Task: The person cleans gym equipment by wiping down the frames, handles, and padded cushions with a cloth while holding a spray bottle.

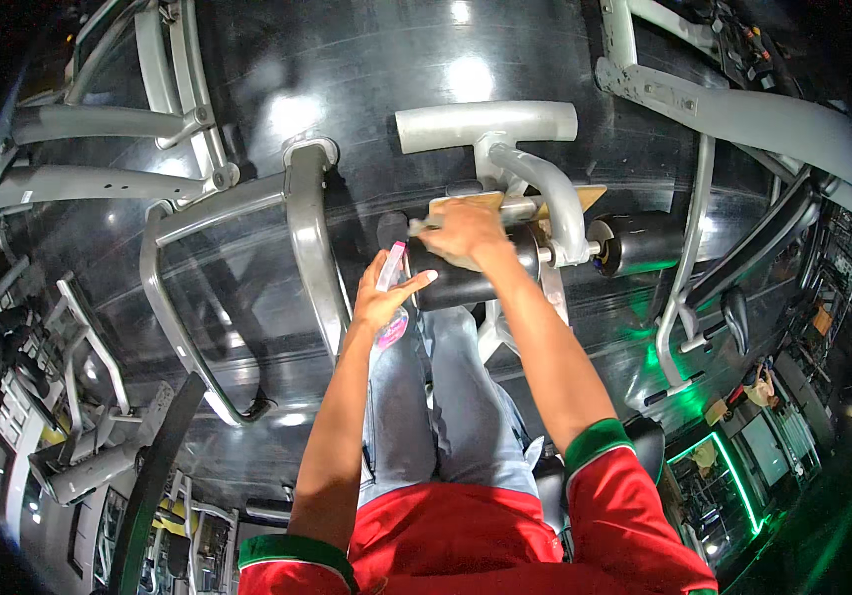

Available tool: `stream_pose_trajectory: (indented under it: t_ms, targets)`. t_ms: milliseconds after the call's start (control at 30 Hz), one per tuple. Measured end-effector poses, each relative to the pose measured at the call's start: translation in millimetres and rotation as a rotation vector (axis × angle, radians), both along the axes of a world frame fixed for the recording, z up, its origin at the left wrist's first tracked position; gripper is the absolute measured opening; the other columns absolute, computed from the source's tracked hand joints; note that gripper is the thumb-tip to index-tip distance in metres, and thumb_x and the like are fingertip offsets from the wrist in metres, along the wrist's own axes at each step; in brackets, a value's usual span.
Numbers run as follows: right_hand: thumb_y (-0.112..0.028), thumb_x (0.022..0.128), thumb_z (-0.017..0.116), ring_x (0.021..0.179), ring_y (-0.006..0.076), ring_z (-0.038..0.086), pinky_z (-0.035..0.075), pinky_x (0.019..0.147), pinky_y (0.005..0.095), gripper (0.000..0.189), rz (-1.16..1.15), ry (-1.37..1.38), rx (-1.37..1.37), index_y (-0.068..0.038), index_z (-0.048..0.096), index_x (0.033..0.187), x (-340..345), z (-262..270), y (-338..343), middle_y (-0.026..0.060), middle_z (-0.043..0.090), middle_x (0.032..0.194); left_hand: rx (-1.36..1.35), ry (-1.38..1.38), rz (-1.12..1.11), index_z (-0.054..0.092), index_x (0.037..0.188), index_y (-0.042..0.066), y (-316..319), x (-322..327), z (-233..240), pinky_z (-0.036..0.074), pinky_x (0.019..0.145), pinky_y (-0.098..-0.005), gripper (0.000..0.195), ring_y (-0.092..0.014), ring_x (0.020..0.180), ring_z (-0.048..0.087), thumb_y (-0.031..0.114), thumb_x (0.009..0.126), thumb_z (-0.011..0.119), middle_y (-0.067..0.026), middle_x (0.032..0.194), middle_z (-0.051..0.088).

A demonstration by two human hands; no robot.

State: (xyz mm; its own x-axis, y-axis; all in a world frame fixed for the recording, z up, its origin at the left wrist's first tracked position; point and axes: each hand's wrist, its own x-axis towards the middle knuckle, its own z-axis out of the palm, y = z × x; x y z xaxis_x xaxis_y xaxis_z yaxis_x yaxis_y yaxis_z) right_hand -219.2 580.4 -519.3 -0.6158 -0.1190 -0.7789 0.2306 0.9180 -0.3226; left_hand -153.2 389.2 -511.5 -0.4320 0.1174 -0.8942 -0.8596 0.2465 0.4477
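Note:
My left hand [380, 301] is wrapped around a clear spray bottle [393, 333] with a pink top and a pink label, held to the left of a black foam roller pad [452, 286]. Over the upper side of that pad, my right hand [471, 229] presses down, slightly blurred. A greyish cloth [420, 226] pokes out from under its fingers; most of it is hidden by the hand. The pad sits on a metal axle joined to a curved grey arm [545, 175] of a gym machine. A second roller pad [638, 242] is mounted to the right.
A thick grey crosstube [485, 125] stands beyond the pads. Grey machine frames rise at left [311, 223] and upper right [738, 111]. Tan boards [578, 199] lie behind the axle. A person [761, 387] is far right. Dark glossy floor [389, 52] reflects lights.

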Motion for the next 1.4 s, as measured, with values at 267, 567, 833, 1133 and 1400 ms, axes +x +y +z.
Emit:
stream_pose_trajectory:
  t_ms: [267,567,833,1133,1400]
  targets:
    - [-0.059,0.074,0.066,0.108,0.0308,0.068,0.053,0.094,0.0422,0.059,0.045,-0.293,0.179,-0.013,0.074,0.111,-17.3,-6.3,67.2,0.0149,0.071,0.114,-0.024,-0.013,-0.144,0.040,0.145,-0.001,-4.8,-12.0,9.5,0.047,0.098,-0.0299,0.105,-0.018,0.120,0.055,0.030,0.063,0.097,-0.0108,0.135,0.055]
    - [-0.053,0.085,0.064,0.088,0.0348,0.072,0.057,0.076,0.0482,0.045,-0.063,0.154,0.222,-0.016,0.071,0.111,30.9,35.9,6.5,0.0183,0.072,0.094,-0.013,0.478,-0.511,0.049,0.131,0.007,-13.6,-11.1,-10.9,0.046,0.098,-0.0343,0.103,-0.023,0.116,0.056,0.042,0.048,0.099,-0.0077,0.128,0.056]
    - [-0.026,0.087,0.068,0.084,0.0342,0.069,0.055,0.072,0.0438,0.029,-0.524,0.453,0.125,-0.017,0.069,0.114,99.0,77.9,32.9,0.0092,0.067,0.098,0.025,0.391,-0.547,0.048,0.124,0.008,-7.8,-27.0,-3.4,0.049,0.094,-0.0431,0.095,-0.037,0.112,0.061,0.042,0.051,0.097,-0.0155,0.119,0.063]
    - [-0.027,0.088,0.066,0.083,0.0366,0.068,0.054,0.071,0.0503,0.034,-0.656,0.378,0.123,-0.025,0.066,0.122,129.9,74.6,-37.2,0.0130,0.064,0.102,0.061,0.366,-0.351,0.059,0.110,0.008,-4.1,-18.2,-44.9,0.047,0.077,-0.0326,0.071,-0.014,0.088,0.058,0.036,0.057,0.096,-0.0017,0.094,0.061]
    - [-0.023,0.089,0.068,0.082,0.0339,0.066,0.053,0.070,0.0442,0.033,-0.808,0.587,0.133,-0.020,0.067,0.122,141.5,77.7,5.4,0.0107,0.062,0.097,0.014,-0.081,-0.406,0.062,0.107,0.001,4.4,-57.9,-43.1,0.047,0.060,-0.0320,0.068,-0.016,0.064,0.058,0.055,0.073,0.083,-0.0052,0.075,0.059]
